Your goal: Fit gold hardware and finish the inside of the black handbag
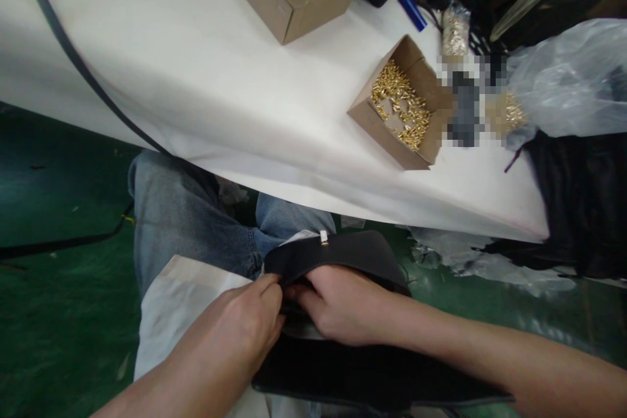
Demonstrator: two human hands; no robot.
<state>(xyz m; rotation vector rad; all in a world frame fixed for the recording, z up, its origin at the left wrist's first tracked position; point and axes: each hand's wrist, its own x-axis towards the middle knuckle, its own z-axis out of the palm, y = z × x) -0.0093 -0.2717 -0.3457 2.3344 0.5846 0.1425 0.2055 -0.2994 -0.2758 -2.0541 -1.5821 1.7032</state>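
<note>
A black leather-like bag (337, 251) lies across my lap with its mouth open. A small white tab with a bit of gold metal (324, 238) shows on its upper edge. My left hand (255, 313) is closed on the bag's edge at the left of the opening, thumb and fingers pinched together. My right hand (343, 307) reaches into the opening, under the upper panel. Its thumb points towards my left hand, while most of its fingers are hidden inside. A dark flap (372, 372) of the bag spreads below both hands.
On the white-covered table (206, 65) stand a cardboard box of small gold metal pieces (377, 117) and a second box (289, 10). Clear plastic bags (573, 78) and black material (578, 202) lie at the right. A dark cable (83, 65) crosses the left side.
</note>
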